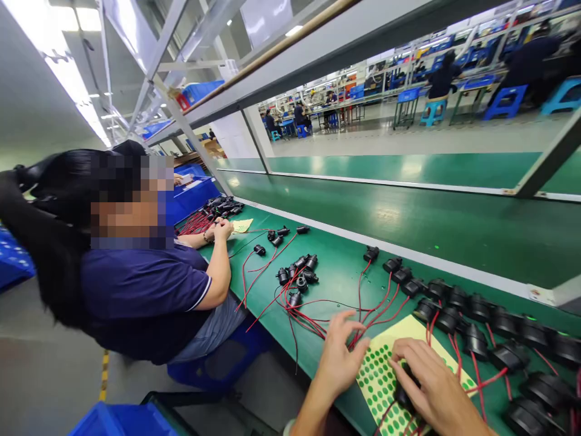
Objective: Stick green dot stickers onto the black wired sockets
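My left hand [340, 354] hovers at the left edge of a pale yellow sheet of round green stickers [379, 369], its fingers apart and nothing in them. Over the right part of that sheet, my right hand [429, 378] is closed on a black cylindrical part with wires [403, 396], mostly hidden by the fingers. Similar black parts [474, 339] with red wires stand in rows to the right of the sheet. Farther left lies a loose cluster of them [297, 275], its red and black wires trailing toward my left hand.
A co-worker in a dark blue shirt [149, 297] sits at the left, hands raised near another sticker sheet [242, 226]. Blue bins [193, 197] stand beyond. A white rail [408, 251] borders the green bench [336, 242]; a metal post [551, 151] rises at right.
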`<action>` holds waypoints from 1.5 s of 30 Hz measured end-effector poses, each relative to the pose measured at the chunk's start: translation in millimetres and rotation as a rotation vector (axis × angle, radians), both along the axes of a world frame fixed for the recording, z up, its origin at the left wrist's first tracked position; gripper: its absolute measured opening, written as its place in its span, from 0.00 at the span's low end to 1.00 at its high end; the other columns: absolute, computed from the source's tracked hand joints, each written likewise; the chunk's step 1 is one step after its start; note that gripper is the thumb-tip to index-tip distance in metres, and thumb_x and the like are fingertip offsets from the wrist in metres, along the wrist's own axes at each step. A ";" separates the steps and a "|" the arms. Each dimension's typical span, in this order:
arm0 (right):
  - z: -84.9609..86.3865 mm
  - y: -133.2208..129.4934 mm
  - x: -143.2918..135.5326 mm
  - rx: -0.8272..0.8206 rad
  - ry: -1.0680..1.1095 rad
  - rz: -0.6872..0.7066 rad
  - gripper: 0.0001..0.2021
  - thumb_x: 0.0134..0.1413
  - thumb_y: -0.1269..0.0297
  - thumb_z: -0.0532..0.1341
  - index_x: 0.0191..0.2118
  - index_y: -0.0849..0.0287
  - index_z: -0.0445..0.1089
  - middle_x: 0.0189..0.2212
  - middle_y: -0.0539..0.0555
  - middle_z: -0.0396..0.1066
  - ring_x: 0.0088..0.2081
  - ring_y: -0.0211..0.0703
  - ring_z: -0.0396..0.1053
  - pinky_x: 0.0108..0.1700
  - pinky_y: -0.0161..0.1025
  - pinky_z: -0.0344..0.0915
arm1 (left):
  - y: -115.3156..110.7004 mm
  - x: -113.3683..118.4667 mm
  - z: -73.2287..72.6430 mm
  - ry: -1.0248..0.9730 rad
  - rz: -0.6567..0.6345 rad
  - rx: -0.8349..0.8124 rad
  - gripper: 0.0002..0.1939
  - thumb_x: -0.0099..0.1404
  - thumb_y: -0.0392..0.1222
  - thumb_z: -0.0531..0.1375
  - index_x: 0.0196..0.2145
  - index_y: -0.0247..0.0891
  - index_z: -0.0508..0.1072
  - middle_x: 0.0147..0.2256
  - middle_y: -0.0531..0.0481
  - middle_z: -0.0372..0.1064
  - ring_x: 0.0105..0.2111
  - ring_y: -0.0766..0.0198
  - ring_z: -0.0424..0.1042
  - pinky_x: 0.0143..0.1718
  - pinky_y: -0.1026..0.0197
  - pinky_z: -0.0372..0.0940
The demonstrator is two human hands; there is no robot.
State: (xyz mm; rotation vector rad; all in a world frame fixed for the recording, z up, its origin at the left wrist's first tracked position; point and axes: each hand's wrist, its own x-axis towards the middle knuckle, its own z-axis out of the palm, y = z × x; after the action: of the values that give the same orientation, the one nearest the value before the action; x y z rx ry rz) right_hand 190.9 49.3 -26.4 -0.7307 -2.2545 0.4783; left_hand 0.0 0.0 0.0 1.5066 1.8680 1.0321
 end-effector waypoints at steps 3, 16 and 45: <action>23.2 1.0 9.5 -0.061 0.035 -0.014 0.06 0.67 0.64 0.54 0.36 0.53 0.64 0.33 0.54 0.70 0.35 0.46 0.71 0.36 0.41 0.68 | 31.1 -36.1 19.4 0.470 0.192 0.014 0.10 0.65 0.40 0.59 0.43 0.36 0.76 0.50 0.41 0.71 0.54 0.54 0.67 0.58 0.53 0.61; 72.4 -22.1 56.5 -0.314 0.080 -0.183 0.08 0.66 0.68 0.55 0.33 0.54 0.62 0.33 0.49 0.69 0.38 0.40 0.69 0.42 0.37 0.67 | 131.3 -119.9 21.2 0.858 0.281 -0.361 0.19 0.61 0.47 0.58 0.39 0.26 0.76 0.44 0.23 0.72 0.47 0.33 0.70 0.44 0.45 0.65; 159.1 -44.3 28.1 -0.237 0.259 -0.038 0.06 0.66 0.69 0.55 0.36 0.52 0.64 0.43 0.48 0.65 0.46 0.34 0.68 0.48 0.27 0.64 | -27.9 57.7 54.9 -0.285 0.010 0.508 0.21 0.62 0.33 0.64 0.53 0.44 0.70 0.48 0.45 0.73 0.48 0.57 0.75 0.49 0.59 0.71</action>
State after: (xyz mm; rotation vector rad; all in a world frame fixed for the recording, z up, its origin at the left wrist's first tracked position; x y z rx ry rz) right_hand 219.1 5.0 132.7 -0.7795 -1.9594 0.7843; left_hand 57.7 -27.9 54.9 1.5089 1.4810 1.7210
